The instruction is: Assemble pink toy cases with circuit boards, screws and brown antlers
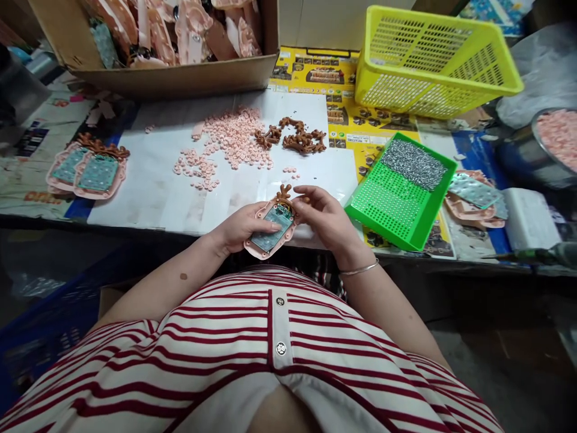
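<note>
My left hand grips a pink plastic toy shell near the table's front edge, its thumb lying across the grey-blue panel inside. A strip of green circuit board and thin wires show at the shell's top. One brown antler stands up from the top edge. At the shell's top right, my right hand pinches a second brown antler piece between thumb and fingers, partly hidden. Beyond the hands lie a heap of small pink plastic pieces and a pile of brown antler pieces.
Two antlered shells lie at the left. A cardboard box of pink parts stands behind. On the right are a green tray with metal screws, a yellow basket, more shells and a dark-handled screwdriver-like tool.
</note>
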The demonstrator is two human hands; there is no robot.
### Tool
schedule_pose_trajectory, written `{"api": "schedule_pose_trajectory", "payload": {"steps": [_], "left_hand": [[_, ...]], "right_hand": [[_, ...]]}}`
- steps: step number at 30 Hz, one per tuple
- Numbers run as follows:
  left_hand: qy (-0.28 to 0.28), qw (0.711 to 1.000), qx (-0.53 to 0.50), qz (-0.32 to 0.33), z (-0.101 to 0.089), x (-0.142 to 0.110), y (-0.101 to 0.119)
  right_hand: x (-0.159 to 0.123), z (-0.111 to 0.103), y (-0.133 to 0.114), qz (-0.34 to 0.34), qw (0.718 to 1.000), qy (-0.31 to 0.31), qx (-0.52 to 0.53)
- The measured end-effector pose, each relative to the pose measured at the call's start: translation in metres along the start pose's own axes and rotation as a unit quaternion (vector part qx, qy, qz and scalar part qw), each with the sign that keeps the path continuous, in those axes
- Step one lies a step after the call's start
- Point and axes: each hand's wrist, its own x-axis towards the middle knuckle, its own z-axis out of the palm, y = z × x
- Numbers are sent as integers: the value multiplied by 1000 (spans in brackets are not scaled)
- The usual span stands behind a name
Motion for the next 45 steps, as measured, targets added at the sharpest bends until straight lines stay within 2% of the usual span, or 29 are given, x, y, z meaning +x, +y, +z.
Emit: {"api": "schedule_pose_trajectory", "payload": {"steps": [2, 4, 6, 7, 8, 9, 10, 12, 14, 16, 17, 19, 21, 23, 27, 29, 32, 35, 38, 42, 43, 45], "left_hand": [[4, 1000, -10, 9, 1, -1, -2], [9, 999, -25, 18, 1, -4, -1], [-4, 999, -32, 36, -5, -8, 6], [8, 998, -28, 61, -11, -11, 13], [32, 996, -9, 86, -20, -16, 22], [82, 989, 18, 122, -30, -24, 32], [158, 972, 51, 165, -43, -33, 42], [321, 909, 136, 228, -72, -56, 62], [449, 821, 255, 244, -107, -80, 79], [539, 726, 366, 220, -142, -100, 92], [568, 690, 405, 191, -158, -109, 97], [598, 642, 466, 119, -182, -123, 103], [604, 602, 521, 50, -193, -134, 106], [594, 550, 587, 6, -193, -142, 108], [614, 479, 627, 26, -178, -141, 125], [605, 477, 635, 59, -175, -127, 144], [550, 515, 647, 118, -177, -87, 182], [482, 498, 703, 157, -181, -41, 220], [453, 482, 739, 125, -180, -6, 253], [421, 469, 775, 52, -181, 22, 286], [429, 468, 771, 47, -183, 27, 292], [481, 461, 744, 52, -188, 38, 303]], "right_hand": [[-5, 2, 0, -14, 999, 3, -38], [-9, 5, 1, -20, 997, 33, -64], [-10, 5, 2, -8, 997, 68, -42], [-9, 4, 3, -10, 997, 79, -25], [-7, 3, 4, -13, 996, 86, -18], [-6, 2, 6, -11, 995, 91, -30], [-6, 1, 8, 4, 994, 91, -56], [-7, 1, 11, 52, 987, 86, -125], [-9, 1, 14, 85, 977, 82, -177], [-9, 2, 18, 87, 971, 80, -205], [-9, 3, 20, 83, 969, 79, -219], [-6, 5, 22, 69, 961, 73, -257], [-3, 7, 24, 44, 949, 63, -305], [-1, 8, 26, 13, 937, 52, -345], [3, 7, 35, -29, 918, 45, -393], [6, 5, 39, -41, 905, 38, -422], [7, 4, 43, -67, 891, 26, -449], [5, 7, 42, -80, 887, 23, -453], [2, 12, 38, -79, 893, 37, -441], [0, 18, 32, -83, 906, 50, -412], [1, 19, 31, -83, 908, 54, -407], [2, 19, 30, -79, 911, 65, -398]]}}
